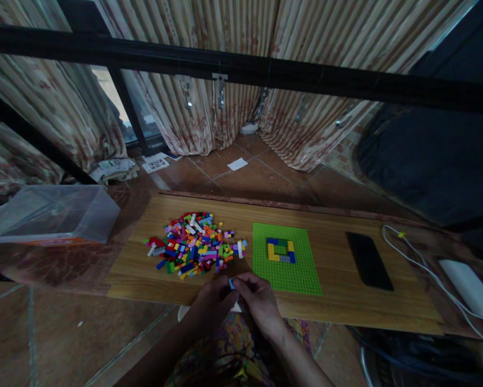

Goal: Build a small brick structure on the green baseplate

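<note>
My left hand (214, 298) and my right hand (258, 298) meet at the front edge of the wooden board. Between their fingertips is a small light blue toy brick (231, 282), pinched from both sides. Just beyond and to the right lies a green baseplate (305, 277). On it stands a square ring of bricks (271, 252) in yellow, blue, green and grey, with a bare middle. To the left of the plate spreads a pile of loose, many-coloured bricks (196, 247). My fingers hide part of the light blue brick.
A black phone (369, 260) lies on the wooden board (333, 306) right of the baseplate. Farther right are a white power bank (469, 285) and its cable (426, 269). A clear plastic box (56, 212) stands at the left. Papers (237, 164) lie on the tiled floor behind.
</note>
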